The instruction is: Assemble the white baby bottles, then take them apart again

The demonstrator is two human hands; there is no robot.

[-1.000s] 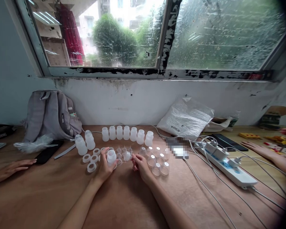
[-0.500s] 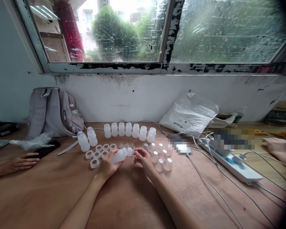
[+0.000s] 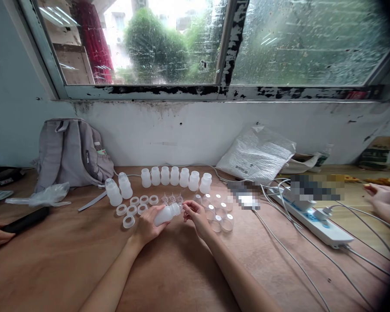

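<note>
My left hand [image 3: 148, 226] is wrapped round a frosted white baby bottle [image 3: 163, 216], tilted with its neck toward the right. At the bottle's mouth, my right hand [image 3: 195, 216] pinches a small clear piece that looks like a bottle nipple [image 3: 181, 207]; the fingers partly hide it. Just behind the bottle stand a few clear nipples [image 3: 172, 198]. Several white collar rings [image 3: 128, 222] lie left of my left hand. To the right of my right hand are several clear caps [image 3: 227, 223].
Several open bottles [image 3: 165, 176] stand in a row at the back, with two capped bottles [image 3: 113, 193] to their left. A backpack [image 3: 68, 151], plastic bag [image 3: 258, 154], power strip [image 3: 325, 227] and cables lie around. Another person's hand holds a black phone [image 3: 27, 220] at left; another hand [image 3: 385, 201] is at right.
The bottle in my left hand has tipped slightly nearer level, its mouth still at my right fingers. At left, another person's hand has taken hold of the black phone and drawn it nearer.
</note>
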